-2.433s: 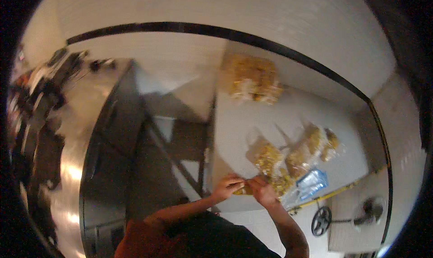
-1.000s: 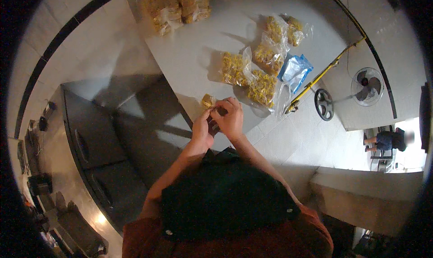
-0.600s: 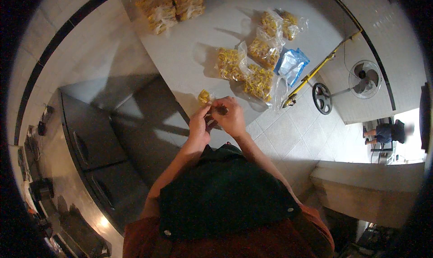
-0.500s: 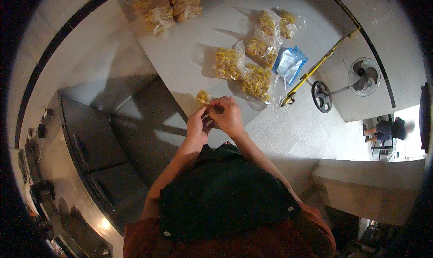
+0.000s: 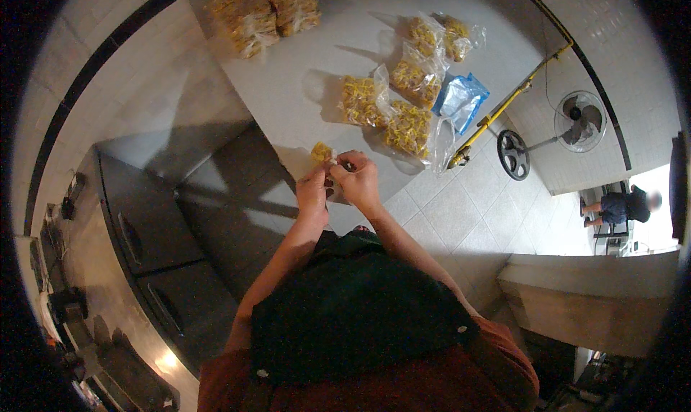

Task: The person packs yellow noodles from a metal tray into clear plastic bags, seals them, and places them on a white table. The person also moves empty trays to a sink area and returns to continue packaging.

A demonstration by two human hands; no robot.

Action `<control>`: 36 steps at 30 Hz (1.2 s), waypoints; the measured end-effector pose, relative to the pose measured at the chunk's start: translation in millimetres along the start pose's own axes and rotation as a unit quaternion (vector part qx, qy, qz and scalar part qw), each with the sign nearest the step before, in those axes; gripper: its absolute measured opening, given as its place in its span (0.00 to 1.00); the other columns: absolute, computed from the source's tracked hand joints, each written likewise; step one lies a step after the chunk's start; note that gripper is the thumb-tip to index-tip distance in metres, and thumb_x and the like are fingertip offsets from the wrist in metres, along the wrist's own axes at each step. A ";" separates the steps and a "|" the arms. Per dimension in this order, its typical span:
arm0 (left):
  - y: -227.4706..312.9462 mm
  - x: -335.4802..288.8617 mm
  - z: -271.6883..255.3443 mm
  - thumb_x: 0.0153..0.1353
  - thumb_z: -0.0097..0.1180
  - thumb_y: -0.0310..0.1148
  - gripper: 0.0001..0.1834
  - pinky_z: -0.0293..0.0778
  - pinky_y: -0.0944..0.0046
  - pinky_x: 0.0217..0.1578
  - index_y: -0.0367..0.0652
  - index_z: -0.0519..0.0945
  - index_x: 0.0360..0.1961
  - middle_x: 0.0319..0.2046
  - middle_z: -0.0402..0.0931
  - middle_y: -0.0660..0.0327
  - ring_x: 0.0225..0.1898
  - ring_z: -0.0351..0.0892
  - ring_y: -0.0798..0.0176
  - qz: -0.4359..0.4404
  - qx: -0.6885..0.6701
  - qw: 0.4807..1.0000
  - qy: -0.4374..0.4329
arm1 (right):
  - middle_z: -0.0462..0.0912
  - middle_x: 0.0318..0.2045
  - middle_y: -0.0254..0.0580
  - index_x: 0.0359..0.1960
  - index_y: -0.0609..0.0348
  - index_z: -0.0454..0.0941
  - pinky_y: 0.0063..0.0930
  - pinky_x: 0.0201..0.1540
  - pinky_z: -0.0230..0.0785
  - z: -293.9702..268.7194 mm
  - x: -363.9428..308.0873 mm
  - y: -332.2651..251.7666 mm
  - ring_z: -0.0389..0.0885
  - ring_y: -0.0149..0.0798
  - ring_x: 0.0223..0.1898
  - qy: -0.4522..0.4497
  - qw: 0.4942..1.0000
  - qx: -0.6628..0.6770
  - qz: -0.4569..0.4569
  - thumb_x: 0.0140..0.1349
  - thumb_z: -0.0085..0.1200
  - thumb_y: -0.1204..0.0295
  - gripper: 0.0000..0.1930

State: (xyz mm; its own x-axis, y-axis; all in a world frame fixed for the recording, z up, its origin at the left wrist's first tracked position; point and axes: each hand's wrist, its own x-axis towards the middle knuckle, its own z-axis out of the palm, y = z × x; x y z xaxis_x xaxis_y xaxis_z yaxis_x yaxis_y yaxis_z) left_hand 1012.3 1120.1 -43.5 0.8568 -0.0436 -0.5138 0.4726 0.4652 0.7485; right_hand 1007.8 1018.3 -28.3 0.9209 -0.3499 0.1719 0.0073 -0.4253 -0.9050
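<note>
At the near edge of the grey table point(image 5: 295, 88), a small clear plastic bag with yellow contents point(image 5: 321, 151) lies just beyond my fingers. My left hand point(image 5: 312, 191) is closed at the bag's gathered top. Close against it, my right hand point(image 5: 358, 180) pinches the same twisted plastic with thumb and fingers. The fingertips of both hands almost meet, and they partly hide the neck of the bag. Farther right on the table lie several larger clear bags point(image 5: 409, 127) filled with yellow, curly-looking pieces.
A blue-and-clear plastic package point(image 5: 462, 99) lies beside the filled bags. Stacked packs of brownish-yellow food point(image 5: 248, 23) stand at the far left. A yellow pipe point(image 5: 497, 113) runs along the table's right side, near a fan point(image 5: 580, 122). Another person point(image 5: 620, 207) is far right.
My right hand has turned slightly, and its fingers have shifted at the bag's neck. My left hand has dropped a little lower. The bag stays nearly in place.
</note>
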 end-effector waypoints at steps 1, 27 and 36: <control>-1.1 0.7 0.5 0.57 0.59 0.37 0.08 0.66 0.69 0.29 0.45 0.82 0.34 0.25 0.76 0.69 0.28 0.72 0.73 0.023 0.015 1.000 0.005 | 0.80 0.24 0.46 0.26 0.64 0.80 0.32 0.32 0.70 -0.5 0.4 1.8 0.77 0.43 0.27 -0.008 0.999 0.019 0.026 0.44 0.59 0.69 0.10; 11.0 4.6 -12.5 0.55 0.61 0.35 0.09 0.66 0.68 0.41 0.42 0.81 0.35 0.33 0.78 0.66 0.37 0.73 0.70 0.060 0.073 0.989 -0.115 | 0.81 0.32 0.46 0.35 0.62 0.81 0.30 0.36 0.71 -17.7 -16.1 -5.8 0.79 0.38 0.30 -0.044 0.999 0.009 0.001 0.51 0.58 0.70 0.11; 34.4 -9.6 -2.2 0.55 0.61 0.32 0.11 0.72 0.70 0.30 0.35 0.81 0.35 0.22 0.79 0.62 0.26 0.76 0.73 0.258 0.361 0.892 -0.088 | 0.82 0.28 0.46 0.37 0.62 0.81 0.27 0.36 0.72 -24.3 -14.7 -0.4 0.81 0.35 0.30 -0.053 0.997 0.023 0.047 0.54 0.57 0.71 0.11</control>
State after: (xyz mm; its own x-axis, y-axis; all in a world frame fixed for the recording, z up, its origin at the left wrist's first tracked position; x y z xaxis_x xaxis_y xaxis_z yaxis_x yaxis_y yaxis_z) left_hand 1019.9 1138.5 -13.7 0.9876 -0.1570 0.0026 -0.0382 -0.2240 0.9738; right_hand 984.8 1003.3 -21.0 0.9546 -0.2944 0.0452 -0.0653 -0.3550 -0.9326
